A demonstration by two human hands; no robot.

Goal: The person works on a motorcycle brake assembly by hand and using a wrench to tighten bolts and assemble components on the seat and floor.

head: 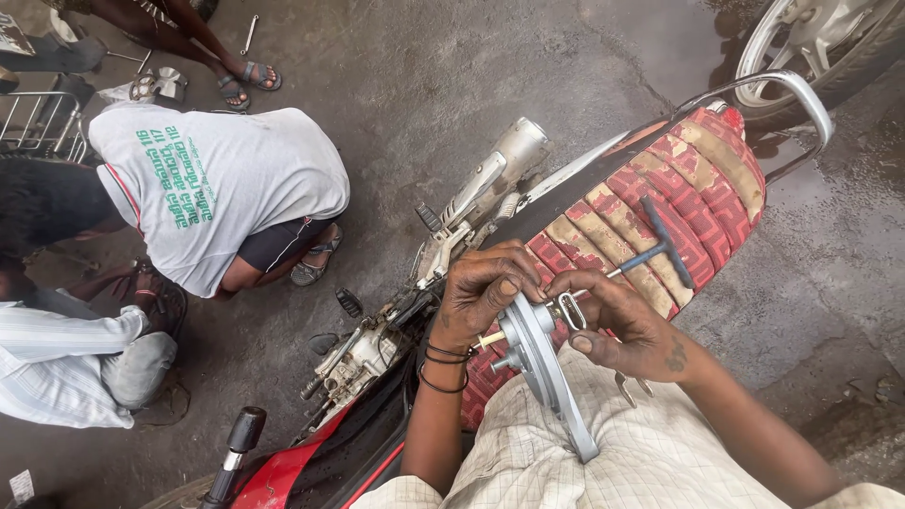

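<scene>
The left hand (483, 294) is closed over the upper edge of a grey metal brake plate (539, 363), fingers curled down across its rim, with black bands around the wrist. The plate stands on edge, tilted, its lower arm resting on the person's checked trouser leg (603, 443). The right hand (627, 325) is partly closed, thumb and forefinger pinching a small silver clip-like fitting (568, 309) just above the plate's centre; whether the fitting is attached to the plate cannot be told. A short cream-coloured pin (490, 338) projects from the plate's face beneath the left hand. Both hands sit just in front of a motorcycle seat (650, 212) with a worn red and tan patterned cover. A T-handle wrench (663, 247) lies on the seat, its shaft pointing toward the hands; contact between its tip and the right hand is hidden. A chrome grab rail (787, 92) curves around the rear of the seat, and the exposed engine and frame parts (443, 254) lie to the seat's left. A black handlebar grip (243, 434) appears at the lower edge. On the wet concrete floor (452, 75), well apart from the hands, a person in a white printed shirt (207, 188) crouches, bent forward, beside another in a striped shirt (66, 363). A wheel (811, 42) shows at the upper right corner.
</scene>
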